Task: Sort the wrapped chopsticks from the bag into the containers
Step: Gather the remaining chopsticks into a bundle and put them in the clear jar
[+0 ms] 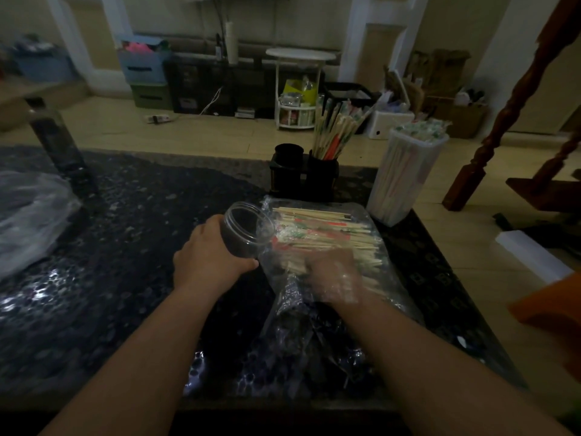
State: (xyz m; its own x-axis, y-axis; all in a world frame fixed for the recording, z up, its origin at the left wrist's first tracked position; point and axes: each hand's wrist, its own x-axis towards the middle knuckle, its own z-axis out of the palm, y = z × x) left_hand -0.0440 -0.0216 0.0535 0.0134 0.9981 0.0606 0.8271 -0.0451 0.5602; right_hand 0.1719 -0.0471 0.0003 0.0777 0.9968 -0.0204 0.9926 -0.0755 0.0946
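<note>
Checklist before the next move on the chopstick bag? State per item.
1. Left hand grips clear jar: ok.
2. Jar mouth uncovered, tilted toward bag: ok.
3. Right hand inside bag, on chopsticks: ok.
4. Right hand's hold on a bundle: cannot tell, plastic blurs it.
5. Room in tall container: not ok, looks full.
6. Black holder has a free cup: ok.

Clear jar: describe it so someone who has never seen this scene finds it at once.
On the dark table, find the bag of chopsticks. The jar sits at its left edge, held by the left hand. Unlike the black holder and white tub behind, it is see-through.
</note>
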